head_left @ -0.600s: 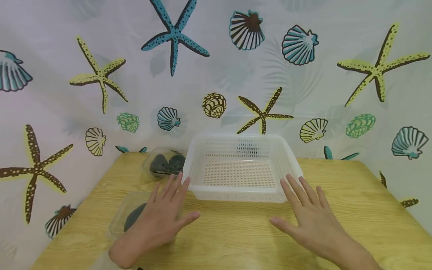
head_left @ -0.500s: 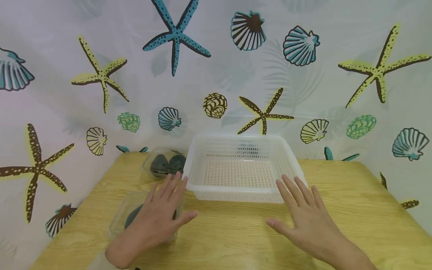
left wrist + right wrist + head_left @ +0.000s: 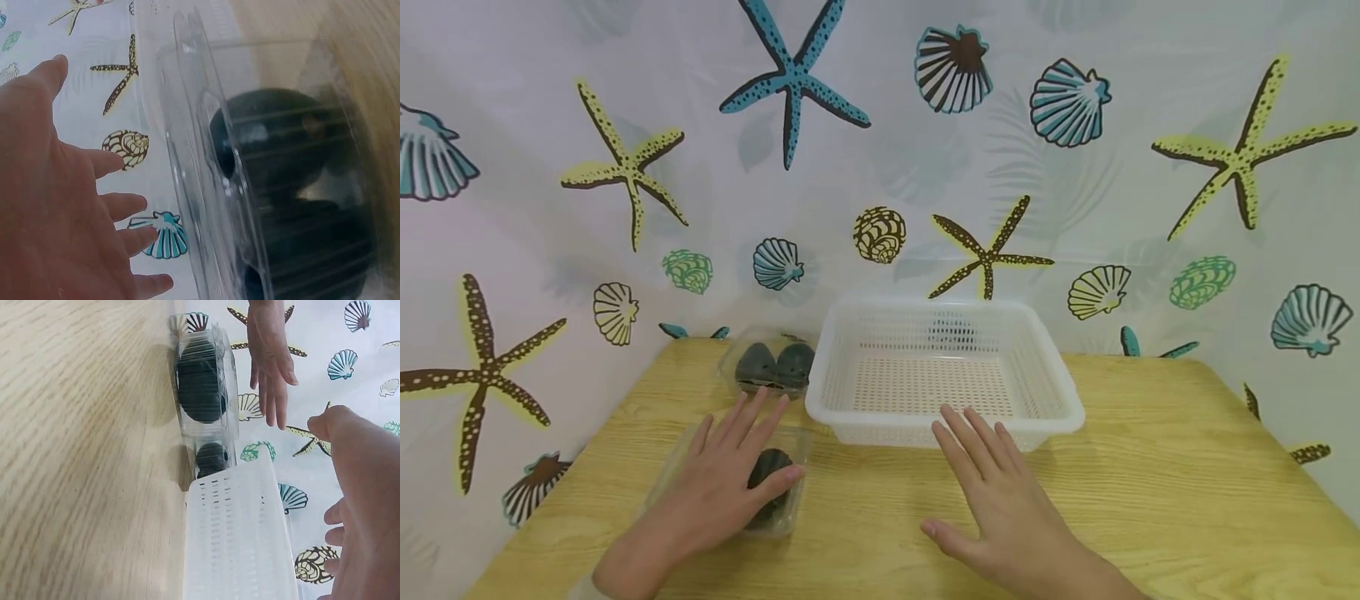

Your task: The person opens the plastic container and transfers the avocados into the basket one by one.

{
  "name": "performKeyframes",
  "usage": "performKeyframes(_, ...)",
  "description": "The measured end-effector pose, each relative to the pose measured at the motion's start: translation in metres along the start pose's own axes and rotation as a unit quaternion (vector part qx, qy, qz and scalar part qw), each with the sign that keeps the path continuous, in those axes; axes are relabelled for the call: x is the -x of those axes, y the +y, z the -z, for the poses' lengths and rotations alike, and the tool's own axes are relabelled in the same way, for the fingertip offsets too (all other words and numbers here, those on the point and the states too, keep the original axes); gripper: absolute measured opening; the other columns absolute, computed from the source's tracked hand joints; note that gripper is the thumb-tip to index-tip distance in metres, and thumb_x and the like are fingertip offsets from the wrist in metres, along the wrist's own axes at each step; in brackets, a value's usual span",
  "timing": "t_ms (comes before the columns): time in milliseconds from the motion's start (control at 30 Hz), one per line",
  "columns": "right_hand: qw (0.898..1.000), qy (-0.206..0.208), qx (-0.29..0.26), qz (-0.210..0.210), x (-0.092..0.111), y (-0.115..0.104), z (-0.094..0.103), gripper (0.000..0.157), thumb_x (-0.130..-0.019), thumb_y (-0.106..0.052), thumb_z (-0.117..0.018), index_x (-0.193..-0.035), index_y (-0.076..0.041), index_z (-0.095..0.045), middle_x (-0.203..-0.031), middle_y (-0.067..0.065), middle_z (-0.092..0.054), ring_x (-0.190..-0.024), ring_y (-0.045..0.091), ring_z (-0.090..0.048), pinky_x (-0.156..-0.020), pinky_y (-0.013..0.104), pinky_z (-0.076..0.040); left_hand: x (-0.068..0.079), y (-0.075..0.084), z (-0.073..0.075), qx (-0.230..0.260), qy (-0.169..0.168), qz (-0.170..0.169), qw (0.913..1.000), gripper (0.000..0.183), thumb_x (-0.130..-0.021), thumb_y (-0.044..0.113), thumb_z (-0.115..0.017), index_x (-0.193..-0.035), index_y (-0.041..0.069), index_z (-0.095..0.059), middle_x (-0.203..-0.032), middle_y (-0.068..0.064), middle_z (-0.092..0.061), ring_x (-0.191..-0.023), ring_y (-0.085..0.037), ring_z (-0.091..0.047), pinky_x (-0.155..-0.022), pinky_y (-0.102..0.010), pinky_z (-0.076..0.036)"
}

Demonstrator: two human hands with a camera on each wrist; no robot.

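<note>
My left hand [image 3: 711, 492] hovers with spread fingers over the nearer clear plastic box [image 3: 799, 467] on the left side of the table. Inside that box are dark, egg-shaped things [image 3: 275, 144], partly hidden by the hand in the head view. Its fingers touch nothing in the left wrist view. Fingers spread too, my right hand [image 3: 1011, 517] is in the air in front of the white perforated plastic basket [image 3: 887, 433] and holds nothing. The basket's visible inside holds nothing.
Behind the nearer box stands a second clear plastic box [image 3: 726, 367] with two dark egg-shaped things [image 3: 756, 365], close to the basket's left side. The wooden table [image 3: 1165, 483] backs onto a cloth [image 3: 865, 150] printed with starfish and shells.
Both hands have moved left and nearer to me, the right one farther, away from the basket's right front corner. The left hand uncovers more of the nearer box. Basket and boxes stay put.
</note>
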State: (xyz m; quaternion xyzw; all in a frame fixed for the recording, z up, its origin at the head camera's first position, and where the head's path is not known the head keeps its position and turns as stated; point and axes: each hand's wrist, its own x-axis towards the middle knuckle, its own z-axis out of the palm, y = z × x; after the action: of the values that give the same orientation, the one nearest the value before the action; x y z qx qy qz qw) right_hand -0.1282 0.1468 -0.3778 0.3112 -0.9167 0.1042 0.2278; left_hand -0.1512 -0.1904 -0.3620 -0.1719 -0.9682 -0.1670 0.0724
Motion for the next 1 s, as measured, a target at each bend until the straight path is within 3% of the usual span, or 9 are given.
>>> performKeyframes(133,1.0,0.009,-0.007,0.027,-0.007,-0.012,-0.008,0.089,-0.091,-0.061,-0.057,-0.156,-0.007,-0.027,-0.166,0.005,-0.021,-0.151,0.031,-0.024,-0.125,0.04,-0.005,0.004,-0.008,0.003,0.0,-0.004,0.017,0.9998,0.074,-0.097,0.062,-0.047,-0.159,0.035,-0.017,-0.166,-0.01,-0.017,-0.15,-0.045,-0.019,-0.111,-0.074,-0.014)
performKeyframes(267,0.999,-0.006,-0.008,0.046,-0.018,-0.027,-0.019,0.091,-0.089,-0.059,-0.062,-0.156,-0.007,-0.029,-0.164,0.008,-0.026,-0.149,0.032,-0.028,-0.117,0.053,-0.028,0.006,-0.019,0.009,0.006,-0.012,0.041,0.9991,0.074,-0.097,0.062,-0.047,-0.159,0.035,-0.017,-0.165,-0.015,-0.018,-0.149,-0.048,-0.017,-0.109,-0.076,-0.013)
performKeyframes(333,0.998,-0.017,-0.007,0.061,-0.023,-0.035,-0.026,0.091,-0.089,-0.059,-0.062,-0.155,-0.006,-0.03,-0.164,0.008,-0.026,-0.149,0.032,-0.03,-0.115,0.054,-0.033,0.007,-0.024,0.011,0.006,-0.012,0.051,0.9986,0.075,-0.097,0.062,-0.047,-0.159,0.033,-0.018,-0.164,-0.017,-0.019,-0.148,-0.049,-0.017,-0.108,-0.077,-0.013)
performKeyframes(433,0.996,-0.037,-0.021,0.078,-0.03,-0.046,-0.035,0.087,-0.092,-0.061,-0.056,-0.154,-0.006,-0.032,-0.165,0.007,-0.024,-0.149,0.032,-0.029,-0.115,0.054,-0.035,0.008,-0.03,0.012,0.006,-0.01,0.061,0.9981,0.075,-0.096,0.062,-0.049,-0.159,0.029,-0.023,-0.164,-0.02,-0.019,-0.147,-0.051,-0.017,-0.107,-0.078,-0.014)
performKeyframes(667,0.989,-0.098,-0.085,0.069,-0.047,-0.063,-0.041,0.084,-0.097,-0.062,-0.047,-0.157,-0.008,-0.026,-0.166,0.006,-0.019,-0.153,0.031,-0.02,-0.118,0.055,-0.03,0.008,-0.04,0.012,-0.004,-0.024,0.079,0.9966,0.074,-0.095,0.066,-0.047,-0.156,0.025,-0.033,-0.163,-0.021,-0.019,-0.146,-0.052,-0.018,-0.102,-0.082,-0.018)
performKeyframes(833,0.986,-0.104,-0.099,0.08,-0.06,-0.074,-0.049,0.081,-0.098,-0.058,-0.047,-0.158,-0.009,-0.024,-0.165,0.007,-0.023,-0.152,0.032,-0.024,-0.117,0.054,-0.033,0.007,-0.045,0.012,-0.005,-0.037,0.095,0.9947,0.075,-0.095,0.068,-0.044,-0.155,0.024,-0.034,-0.163,-0.022,-0.019,-0.144,-0.054,-0.02,-0.098,-0.084,-0.021)
performKeyframes(1000,0.983,-0.085,-0.1,0.128,-0.071,-0.08,-0.063,0.075,-0.1,-0.051,-0.051,-0.156,-0.007,-0.027,-0.164,0.009,-0.025,-0.15,0.031,-0.027,-0.115,0.052,-0.037,0.007,-0.05,0.01,0.012,-0.049,0.096,0.9941,0.076,-0.097,0.067,-0.042,-0.156,0.019,-0.033,-0.162,-0.024,-0.022,-0.143,-0.056,-0.022,-0.097,-0.082,-0.027)
